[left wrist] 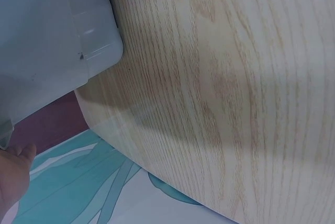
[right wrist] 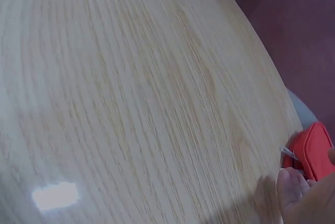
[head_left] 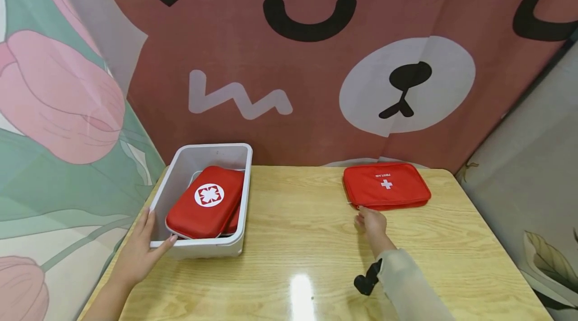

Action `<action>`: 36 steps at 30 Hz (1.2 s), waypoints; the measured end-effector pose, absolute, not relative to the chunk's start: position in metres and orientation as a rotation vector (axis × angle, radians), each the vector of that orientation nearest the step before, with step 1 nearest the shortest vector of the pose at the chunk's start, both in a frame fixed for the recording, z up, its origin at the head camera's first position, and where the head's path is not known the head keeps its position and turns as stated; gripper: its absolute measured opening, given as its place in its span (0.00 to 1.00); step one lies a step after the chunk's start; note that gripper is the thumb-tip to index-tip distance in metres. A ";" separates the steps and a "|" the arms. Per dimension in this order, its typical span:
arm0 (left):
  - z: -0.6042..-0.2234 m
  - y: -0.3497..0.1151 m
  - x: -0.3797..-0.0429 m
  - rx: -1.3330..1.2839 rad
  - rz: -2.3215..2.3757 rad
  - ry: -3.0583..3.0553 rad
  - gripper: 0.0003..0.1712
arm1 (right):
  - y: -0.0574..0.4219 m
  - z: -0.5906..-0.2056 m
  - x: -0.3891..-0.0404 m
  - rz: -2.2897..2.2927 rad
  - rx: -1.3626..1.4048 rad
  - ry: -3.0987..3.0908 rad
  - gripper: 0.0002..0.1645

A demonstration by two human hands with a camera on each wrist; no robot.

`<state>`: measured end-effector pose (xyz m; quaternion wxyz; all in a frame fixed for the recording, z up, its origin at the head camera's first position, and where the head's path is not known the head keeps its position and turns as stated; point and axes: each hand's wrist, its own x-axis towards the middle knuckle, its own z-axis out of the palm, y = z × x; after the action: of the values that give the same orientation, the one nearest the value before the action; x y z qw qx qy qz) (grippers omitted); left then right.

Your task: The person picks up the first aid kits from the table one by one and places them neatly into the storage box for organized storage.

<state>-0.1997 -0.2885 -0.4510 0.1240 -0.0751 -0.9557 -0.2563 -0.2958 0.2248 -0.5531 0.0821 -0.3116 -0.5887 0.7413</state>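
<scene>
A white plastic bin (head_left: 239,248) stands on the left of the table. In it lies a red case (head_left: 189,215) with a round white emblem, tilted on top of another red case (head_left: 234,221) that is mostly hidden. My left hand (head_left: 137,251) rests on the bin's near left corner, fingers spread along the left rim and thumb on the front rim. At the back right, a flat red first-aid pouch (head_left: 402,188) with a white cross lies on the table. My right hand (head_left: 375,223) pinches its near left corner, beside the zipper pulls (right wrist: 288,153).
The wooden table (head_left: 289,220) reaches back to a curtain (head_left: 316,70) printed with a bear face. Floral cloth (head_left: 67,160) hangs along the left side, and a grey cloth (head_left: 533,170) hangs on the right.
</scene>
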 end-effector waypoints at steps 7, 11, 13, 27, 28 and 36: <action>-0.452 -0.289 -0.199 -0.226 -0.750 -2.774 0.47 | 0.230 -0.547 -0.297 2.120 -1.040 -1.795 0.17; -0.451 -0.289 -0.199 -0.223 -0.744 -2.776 0.47 | 0.225 -0.519 -0.286 2.143 -1.057 -1.811 0.12; -0.451 -0.289 -0.199 -0.225 -0.744 -2.774 0.46 | 0.225 -0.512 -0.285 2.176 -1.054 -1.806 0.12; -0.455 -0.291 -0.200 -0.231 -0.749 -2.763 0.46 | 0.271 -0.601 -0.339 2.108 -1.162 -1.761 0.29; -0.455 -0.291 -0.200 -0.232 -0.747 -2.763 0.46 | 0.273 -0.603 -0.340 2.114 -1.174 -1.756 0.30; -0.455 -0.292 -0.201 -0.242 -0.742 -2.761 0.46 | 0.255 -0.543 -0.317 2.215 -1.332 -1.735 0.31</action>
<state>-0.2009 -0.2917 -0.4551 0.1359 -0.0835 -0.9534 -0.2561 -0.3171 0.2546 -0.5427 0.0142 -0.4278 -0.5572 0.7116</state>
